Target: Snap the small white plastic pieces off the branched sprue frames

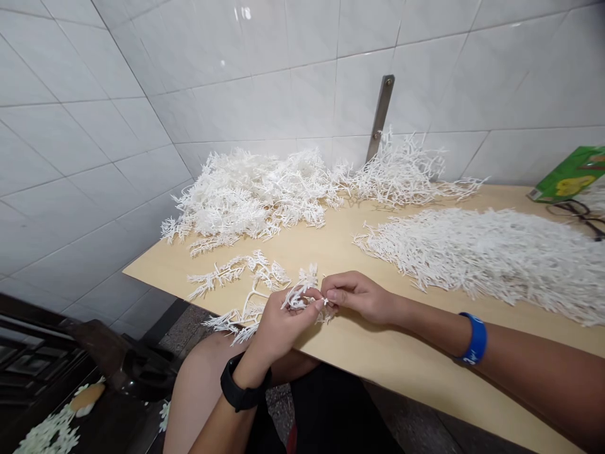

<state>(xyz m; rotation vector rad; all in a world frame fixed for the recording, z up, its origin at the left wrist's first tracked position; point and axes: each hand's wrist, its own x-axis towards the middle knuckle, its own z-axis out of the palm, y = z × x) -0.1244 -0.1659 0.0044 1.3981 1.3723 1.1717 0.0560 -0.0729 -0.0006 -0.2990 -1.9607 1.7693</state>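
My left hand, with a black watch on the wrist, grips a white plastic branching sprig at the front edge of a light wooden table. My right hand, with a blue wristband, pinches a small white piece at the sprig's end, fingertips meeting those of the left hand. Another loose white sprig lies just beyond on the tabletop.
A large heap of white branched sprigs sits at the back left against the tiled wall. A second heap of finer white pieces covers the right. A green packet and scissors lie far right. White flower pieces lie low on the left.
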